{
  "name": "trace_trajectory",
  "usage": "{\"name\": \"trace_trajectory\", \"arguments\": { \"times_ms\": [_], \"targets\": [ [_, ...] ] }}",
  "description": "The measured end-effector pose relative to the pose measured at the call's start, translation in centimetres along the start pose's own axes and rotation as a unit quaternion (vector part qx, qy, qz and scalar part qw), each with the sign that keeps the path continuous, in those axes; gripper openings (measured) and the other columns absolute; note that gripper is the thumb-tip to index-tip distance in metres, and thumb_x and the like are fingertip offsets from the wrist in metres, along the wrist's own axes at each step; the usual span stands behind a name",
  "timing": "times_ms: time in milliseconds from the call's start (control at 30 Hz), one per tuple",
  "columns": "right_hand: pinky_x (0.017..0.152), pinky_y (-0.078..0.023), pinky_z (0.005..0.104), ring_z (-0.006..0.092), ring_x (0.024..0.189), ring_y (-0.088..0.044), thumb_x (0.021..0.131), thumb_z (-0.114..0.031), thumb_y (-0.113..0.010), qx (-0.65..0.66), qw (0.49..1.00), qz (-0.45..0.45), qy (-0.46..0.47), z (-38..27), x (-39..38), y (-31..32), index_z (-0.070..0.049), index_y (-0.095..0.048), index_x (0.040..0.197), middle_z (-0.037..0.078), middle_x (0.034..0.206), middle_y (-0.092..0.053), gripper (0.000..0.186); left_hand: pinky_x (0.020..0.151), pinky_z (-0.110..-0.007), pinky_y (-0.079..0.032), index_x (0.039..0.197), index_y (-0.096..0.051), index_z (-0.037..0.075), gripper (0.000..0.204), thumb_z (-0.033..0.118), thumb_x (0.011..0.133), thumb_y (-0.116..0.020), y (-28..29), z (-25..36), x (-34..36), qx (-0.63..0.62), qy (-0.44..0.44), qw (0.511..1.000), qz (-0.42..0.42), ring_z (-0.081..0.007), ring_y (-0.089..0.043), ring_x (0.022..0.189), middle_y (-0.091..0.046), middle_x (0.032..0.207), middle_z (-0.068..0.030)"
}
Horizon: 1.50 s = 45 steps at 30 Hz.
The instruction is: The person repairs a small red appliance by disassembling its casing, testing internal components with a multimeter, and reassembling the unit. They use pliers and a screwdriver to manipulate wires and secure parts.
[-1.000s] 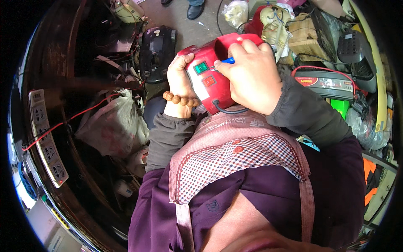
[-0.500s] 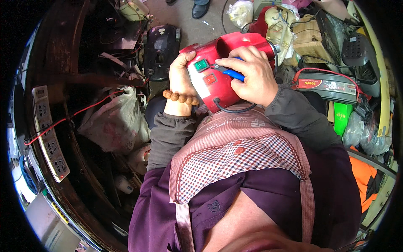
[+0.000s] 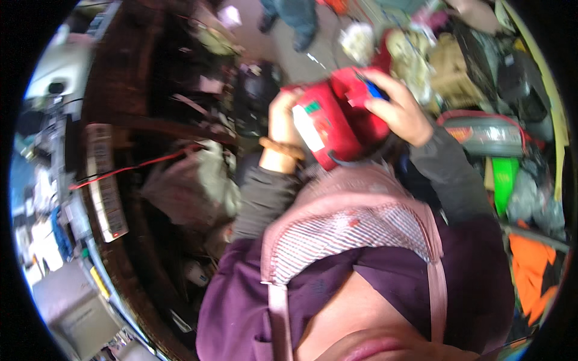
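The picture is smeared by motion. My left hand [image 3: 279, 114] grips the left side of a red plastic appliance housing [image 3: 331, 135], which has a pale panel with a green rocker switch [image 3: 312, 106] and a red one. At the housing's right part, my right hand [image 3: 402, 111] holds a blue-handled tool [image 3: 374, 89], pliers in shape; its tip is too blurred to make out. A black cord curves along the lower end of the housing, over my pink apron [image 3: 337, 192].
Around me lie a power strip [image 3: 106, 183] on dark wood at left, a white sack [image 3: 186, 186], a dark device [image 3: 253, 90], a cardboard box [image 3: 454, 66], an inverter-like box [image 3: 481, 135] and plastic bags [image 3: 530, 198]. Another person's legs [image 3: 295, 21] stand beyond.
The view has shifted and blurred. The housing has turned and sits further right, and my right hand with the blue tool has moved right, off the switches to the housing's right part.
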State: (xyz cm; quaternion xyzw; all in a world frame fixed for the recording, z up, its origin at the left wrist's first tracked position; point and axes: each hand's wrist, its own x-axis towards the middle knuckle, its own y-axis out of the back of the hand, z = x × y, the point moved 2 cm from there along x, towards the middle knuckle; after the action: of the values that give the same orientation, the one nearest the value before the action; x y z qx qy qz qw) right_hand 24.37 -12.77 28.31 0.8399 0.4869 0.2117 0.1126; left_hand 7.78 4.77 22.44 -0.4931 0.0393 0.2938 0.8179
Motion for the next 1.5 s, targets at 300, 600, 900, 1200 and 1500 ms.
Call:
{"name": "trace_trajectory", "arguments": {
  "times_ms": [300,600,900,1200,1500],
  "targets": [
    [0.098,-0.053,0.0372,0.0236,0.106,-0.069,0.091,-0.019,-0.076,-0.017,0.991,-0.006,-0.133,9.3,2.4,1.8,0.006,-0.066,0.13,0.015,0.114,-0.075,0.048,0.1,-0.04,-0.053,0.122,-0.068,0.004,0.031,0.018,0.095,-0.069,2.6,-1.0,3.8,0.142,-0.053,0.988,-0.043,-0.0225,-0.069,0.105,-0.073,0.113,-0.0074],
    [0.078,-0.049,0.0295,0.0115,0.086,-0.057,0.091,-0.021,-0.076,0.162,0.979,-0.033,-0.12,3.2,0.9,-1.6,-0.003,-0.059,0.112,0.002,0.097,-0.061,0.033,0.106,-0.043,-0.049,0.121,-0.067,0.008,0.033,0.029,0.096,-0.068,0.2,-1.7,1.4,0.149,0.001,0.988,-0.049,-0.0254,-0.068,0.109,-0.073,0.116,-0.0087],
    [0.107,-0.047,0.0376,0.0227,0.122,-0.06,0.086,-0.013,-0.075,0.152,0.985,-0.079,-0.024,6.0,1.2,-2.4,0.001,-0.051,0.139,0.017,0.128,-0.063,0.06,0.106,-0.045,-0.051,0.125,-0.068,0.006,0.041,0.036,0.098,-0.067,-1.2,-1.2,1.7,0.202,0.057,0.976,-0.059,-0.0264,-0.072,0.11,-0.076,0.12,-0.0114],
    [0.1,-0.052,0.0356,0.0219,0.112,-0.064,0.09,-0.006,-0.062,0.366,0.912,-0.072,-0.17,5.2,1.8,-1.8,-0.001,-0.049,0.146,0.013,0.128,-0.063,0.058,0.102,-0.043,-0.054,0.12,-0.069,0.005,0.034,0.026,0.094,-0.069,0.5,-0.9,5.2,0.244,0.023,0.966,-0.084,-0.0241,-0.072,0.106,-0.076,0.113,-0.0098],
    [0.096,-0.052,0.0484,0.0431,0.114,-0.068,0.09,-0.021,-0.068,-0.221,0.956,-0.042,-0.187,13.1,0.8,0.5,-0.004,-0.061,0.131,0.027,0.117,-0.071,0.045,0.09,-0.04,-0.059,0.108,-0.069,0.005,0.021,0.018,0.091,-0.07,0.4,-1.4,6.1,0.2,0.047,0.972,-0.118,-0.0211,-0.073,0.092,-0.075,0.101,-0.0063]
  ]
}}
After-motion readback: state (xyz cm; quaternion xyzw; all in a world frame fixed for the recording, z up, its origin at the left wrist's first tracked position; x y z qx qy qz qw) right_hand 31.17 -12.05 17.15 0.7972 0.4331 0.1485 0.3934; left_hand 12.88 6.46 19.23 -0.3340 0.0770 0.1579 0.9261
